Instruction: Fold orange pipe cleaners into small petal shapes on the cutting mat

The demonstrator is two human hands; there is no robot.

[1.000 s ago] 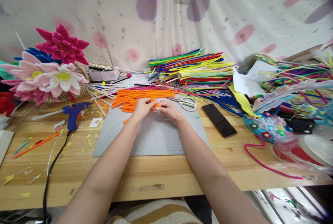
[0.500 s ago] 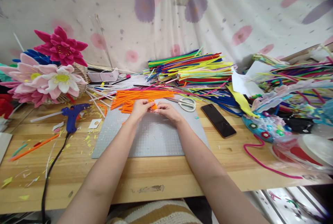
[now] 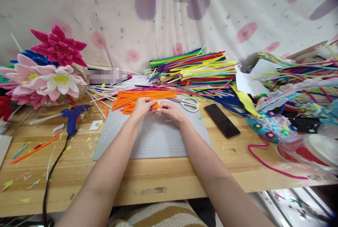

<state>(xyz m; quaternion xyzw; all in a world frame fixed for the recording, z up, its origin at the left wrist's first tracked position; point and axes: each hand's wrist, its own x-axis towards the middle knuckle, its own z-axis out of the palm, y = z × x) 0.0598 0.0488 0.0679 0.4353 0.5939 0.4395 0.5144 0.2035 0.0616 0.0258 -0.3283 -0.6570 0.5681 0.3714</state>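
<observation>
Close together over the back part of the grey cutting mat [image 3: 158, 142], both hands pinch a small orange fuzzy piece [image 3: 156, 106]. My left hand [image 3: 144, 107] has its thumb and fingers closed on the piece's left side. From the right, my right hand [image 3: 169, 110] grips the same piece with its fingertips. The exact shape of the piece is partly hidden by the fingers. Just behind and left of my left hand lies a pile of orange pipe cleaners [image 3: 126, 99]. Scissors with pale handles [image 3: 190, 105] rest right of my right hand.
A blue glue gun [image 3: 72, 118] with a black cord lies left of the mat, among yellow scraps. Fuzzy flowers [image 3: 60, 47] stand at the back left. A black phone [image 3: 221, 120] is on the right. Coloured pipe cleaners [image 3: 198, 67] are heaped behind the mat.
Both hands have shifted only slightly, and the orange piece between the fingertips has turned a little. The view has moved slightly.
</observation>
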